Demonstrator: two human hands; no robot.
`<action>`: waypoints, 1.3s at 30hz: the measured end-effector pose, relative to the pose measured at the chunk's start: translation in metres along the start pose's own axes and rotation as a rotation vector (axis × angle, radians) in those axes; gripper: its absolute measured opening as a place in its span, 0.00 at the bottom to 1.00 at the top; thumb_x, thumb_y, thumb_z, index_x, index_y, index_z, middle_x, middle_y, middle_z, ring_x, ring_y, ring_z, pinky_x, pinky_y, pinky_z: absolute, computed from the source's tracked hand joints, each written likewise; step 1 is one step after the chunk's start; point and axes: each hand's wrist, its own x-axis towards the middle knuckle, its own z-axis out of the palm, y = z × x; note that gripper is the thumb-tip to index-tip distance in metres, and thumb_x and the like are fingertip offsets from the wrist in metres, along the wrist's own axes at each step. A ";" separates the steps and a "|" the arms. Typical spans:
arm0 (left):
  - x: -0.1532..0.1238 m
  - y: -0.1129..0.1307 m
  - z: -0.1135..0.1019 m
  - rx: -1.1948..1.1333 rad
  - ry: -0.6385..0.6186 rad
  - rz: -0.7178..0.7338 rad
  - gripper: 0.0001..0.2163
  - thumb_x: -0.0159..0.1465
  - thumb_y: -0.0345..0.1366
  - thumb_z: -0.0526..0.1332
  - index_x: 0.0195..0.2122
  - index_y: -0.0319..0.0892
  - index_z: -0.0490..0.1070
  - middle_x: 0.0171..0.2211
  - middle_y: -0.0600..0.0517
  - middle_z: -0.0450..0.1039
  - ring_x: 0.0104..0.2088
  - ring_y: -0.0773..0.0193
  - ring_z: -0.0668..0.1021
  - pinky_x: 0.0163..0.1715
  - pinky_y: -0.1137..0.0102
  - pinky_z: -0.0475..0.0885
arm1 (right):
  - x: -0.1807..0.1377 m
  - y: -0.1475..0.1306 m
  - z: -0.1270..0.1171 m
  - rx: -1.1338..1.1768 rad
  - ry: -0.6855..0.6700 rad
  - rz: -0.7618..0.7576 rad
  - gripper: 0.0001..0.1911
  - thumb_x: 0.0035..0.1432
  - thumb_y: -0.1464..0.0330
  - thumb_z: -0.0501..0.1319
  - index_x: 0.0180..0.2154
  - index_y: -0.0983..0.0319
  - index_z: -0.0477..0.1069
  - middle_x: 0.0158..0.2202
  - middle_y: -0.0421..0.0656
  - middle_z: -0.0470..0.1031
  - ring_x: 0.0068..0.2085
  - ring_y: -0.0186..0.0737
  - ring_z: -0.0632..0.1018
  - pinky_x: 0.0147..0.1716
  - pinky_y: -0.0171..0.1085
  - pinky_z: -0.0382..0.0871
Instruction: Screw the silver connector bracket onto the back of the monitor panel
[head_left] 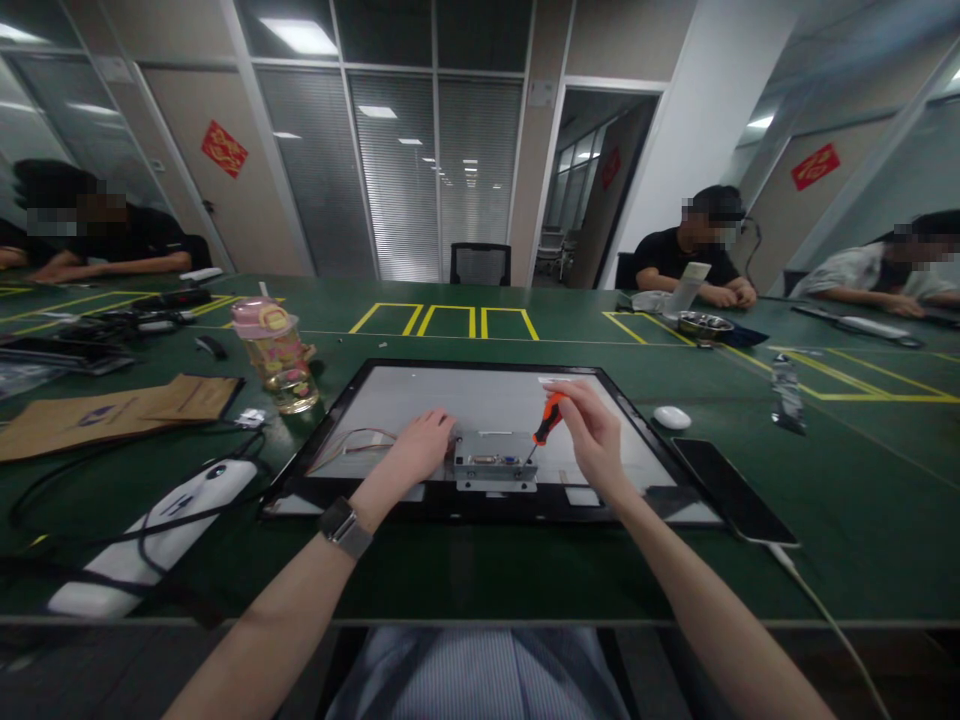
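A display panel [360,400] with a black frame lies flat, its pale grey back facing up. Near its front edge sits a metal box [496,476] with connector ports, one of them blue. My right hand [592,430] is closed around the orange and black handle of a screwdriver [550,418]. The screwdriver slants down, its tip at the right end of the box. My left hand [424,445] lies over the panel against the box's left end, fingers stretched forward and partly hidden. Thin wires [352,437] run across the panel left of the box.
Left of the panel are a pink-lidded cup [276,355], a brown paper bag [112,412] and a white power strip [161,540] with black cables. A phone [731,490] on a cable and a white case [672,417] lie right. Other people sit across the green table [480,580].
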 end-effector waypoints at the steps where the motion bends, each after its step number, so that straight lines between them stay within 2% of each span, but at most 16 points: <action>1: 0.000 0.000 0.000 -0.004 0.000 -0.001 0.15 0.67 0.26 0.51 0.53 0.37 0.68 0.52 0.40 0.70 0.51 0.53 0.74 0.51 0.60 0.69 | -0.001 -0.001 0.000 0.021 -0.022 0.010 0.12 0.66 0.62 0.57 0.45 0.53 0.78 0.41 0.44 0.77 0.43 0.45 0.78 0.45 0.47 0.72; 3: 0.000 0.000 0.000 -0.006 -0.007 -0.004 0.15 0.67 0.26 0.51 0.53 0.38 0.68 0.52 0.40 0.70 0.51 0.53 0.75 0.51 0.60 0.69 | -0.003 -0.002 0.001 0.069 -0.054 0.038 0.14 0.68 0.63 0.54 0.49 0.53 0.76 0.44 0.44 0.79 0.44 0.45 0.80 0.46 0.48 0.72; 5: 0.001 0.000 0.000 -0.006 -0.014 -0.003 0.15 0.67 0.26 0.51 0.54 0.38 0.68 0.52 0.39 0.70 0.51 0.53 0.75 0.50 0.60 0.70 | -0.003 -0.001 0.001 0.059 -0.049 0.040 0.13 0.67 0.64 0.56 0.49 0.53 0.76 0.42 0.44 0.79 0.43 0.45 0.79 0.44 0.47 0.72; 10: 0.000 -0.001 0.001 0.008 0.004 0.008 0.15 0.67 0.26 0.51 0.54 0.37 0.68 0.52 0.40 0.70 0.50 0.52 0.75 0.50 0.60 0.70 | 0.001 0.004 0.000 -0.076 0.064 -0.031 0.06 0.58 0.67 0.66 0.39 0.53 0.79 0.34 0.41 0.71 0.36 0.41 0.74 0.39 0.43 0.70; 12: 0.001 -0.001 0.002 0.018 0.005 0.011 0.15 0.67 0.26 0.50 0.53 0.38 0.68 0.52 0.40 0.70 0.50 0.53 0.75 0.50 0.61 0.70 | 0.001 0.003 0.000 -0.056 0.055 -0.029 0.07 0.60 0.66 0.64 0.40 0.53 0.79 0.36 0.42 0.72 0.37 0.41 0.74 0.40 0.43 0.70; 15: 0.001 -0.001 0.003 0.031 -0.006 0.005 0.15 0.67 0.26 0.51 0.53 0.39 0.68 0.52 0.41 0.70 0.49 0.54 0.75 0.49 0.62 0.70 | 0.000 -0.001 0.000 0.027 -0.005 -0.014 0.14 0.67 0.65 0.55 0.45 0.54 0.78 0.44 0.45 0.75 0.43 0.44 0.77 0.44 0.47 0.71; 18: 0.002 -0.002 0.003 0.023 -0.002 0.011 0.15 0.67 0.27 0.51 0.53 0.39 0.68 0.52 0.40 0.70 0.49 0.54 0.75 0.49 0.61 0.70 | -0.001 -0.001 0.000 0.062 -0.019 0.006 0.13 0.66 0.66 0.57 0.49 0.53 0.76 0.42 0.44 0.77 0.43 0.44 0.78 0.45 0.47 0.72; 20: 0.002 -0.002 0.004 0.014 0.002 0.012 0.15 0.67 0.26 0.51 0.53 0.39 0.68 0.52 0.40 0.70 0.49 0.53 0.75 0.49 0.61 0.70 | 0.000 0.001 0.001 0.029 0.010 0.002 0.11 0.62 0.67 0.62 0.46 0.53 0.77 0.39 0.43 0.76 0.41 0.43 0.77 0.42 0.45 0.72; 22: 0.001 -0.002 0.004 0.015 0.002 0.006 0.15 0.67 0.26 0.51 0.52 0.38 0.68 0.52 0.40 0.70 0.49 0.53 0.75 0.49 0.61 0.70 | 0.001 0.003 0.002 -0.014 0.060 -0.020 0.07 0.57 0.68 0.67 0.39 0.53 0.79 0.36 0.42 0.74 0.38 0.42 0.75 0.39 0.44 0.71; 25: 0.001 -0.001 0.003 0.025 0.002 0.005 0.15 0.67 0.26 0.50 0.53 0.38 0.68 0.52 0.40 0.71 0.49 0.53 0.75 0.49 0.61 0.70 | 0.001 0.004 0.002 -0.030 0.091 -0.033 0.04 0.55 0.68 0.69 0.34 0.53 0.78 0.34 0.41 0.71 0.36 0.41 0.73 0.37 0.42 0.70; 26: 0.001 -0.001 0.003 0.025 0.003 0.006 0.15 0.67 0.26 0.50 0.53 0.38 0.68 0.52 0.40 0.71 0.49 0.53 0.75 0.49 0.61 0.70 | 0.000 0.003 0.002 -0.017 0.076 -0.025 0.03 0.57 0.66 0.67 0.36 0.53 0.78 0.36 0.41 0.72 0.37 0.42 0.74 0.38 0.43 0.70; 30: 0.001 -0.001 0.002 0.022 0.002 0.008 0.16 0.67 0.26 0.50 0.54 0.38 0.68 0.52 0.40 0.70 0.50 0.53 0.75 0.50 0.61 0.69 | -0.003 0.000 0.002 0.115 -0.038 0.059 0.14 0.68 0.63 0.54 0.48 0.53 0.76 0.44 0.44 0.77 0.42 0.45 0.78 0.44 0.47 0.72; 32: 0.001 -0.001 0.002 0.020 -0.006 0.006 0.16 0.67 0.26 0.50 0.54 0.38 0.68 0.52 0.40 0.70 0.50 0.53 0.75 0.50 0.61 0.69 | -0.003 0.000 0.002 0.141 -0.055 0.084 0.14 0.68 0.63 0.55 0.51 0.53 0.75 0.43 0.43 0.78 0.41 0.44 0.79 0.43 0.47 0.72; 36: 0.001 -0.001 0.002 0.014 -0.003 0.007 0.16 0.67 0.26 0.50 0.54 0.37 0.67 0.52 0.40 0.70 0.50 0.53 0.75 0.50 0.60 0.70 | -0.002 0.004 0.003 -0.002 0.034 0.015 0.08 0.60 0.66 0.65 0.43 0.54 0.77 0.36 0.41 0.74 0.37 0.41 0.75 0.38 0.42 0.70; 39: 0.001 -0.002 0.003 0.024 0.000 0.012 0.16 0.67 0.26 0.51 0.54 0.37 0.68 0.52 0.40 0.70 0.50 0.53 0.75 0.50 0.61 0.70 | -0.001 0.005 0.002 -0.054 0.063 -0.043 0.03 0.60 0.66 0.65 0.37 0.55 0.78 0.34 0.41 0.71 0.36 0.40 0.73 0.38 0.41 0.68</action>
